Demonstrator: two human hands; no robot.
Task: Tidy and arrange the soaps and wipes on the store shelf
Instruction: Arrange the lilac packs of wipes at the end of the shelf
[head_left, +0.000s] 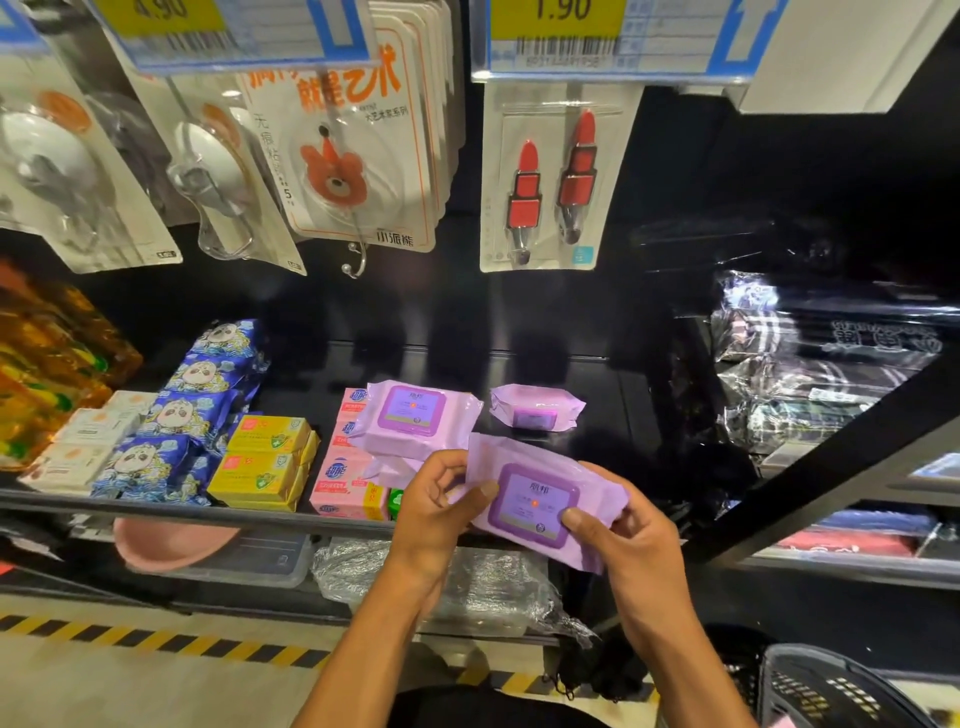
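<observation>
Both hands hold one purple wipes pack in front of the shelf.
The left hand (434, 501) pinches the wipes pack (537, 496) at its left end and the right hand (631, 543) grips its right end, just before the shelf (519, 364) edge; a wipes stack (415, 421) sits behind, beside pink soaps (340, 486).

Just the one head cam, wide-angle, looking forward and down at the black store shelf (571, 374) from right up close. The left hand (431, 504) and right hand (639, 545), holding a purple wipes pack (535, 501), land just below centre toward 6 o'clock. Price tags (556, 21) crowd 12, and striped floor tape (156, 642) sits around 7.
</observation>
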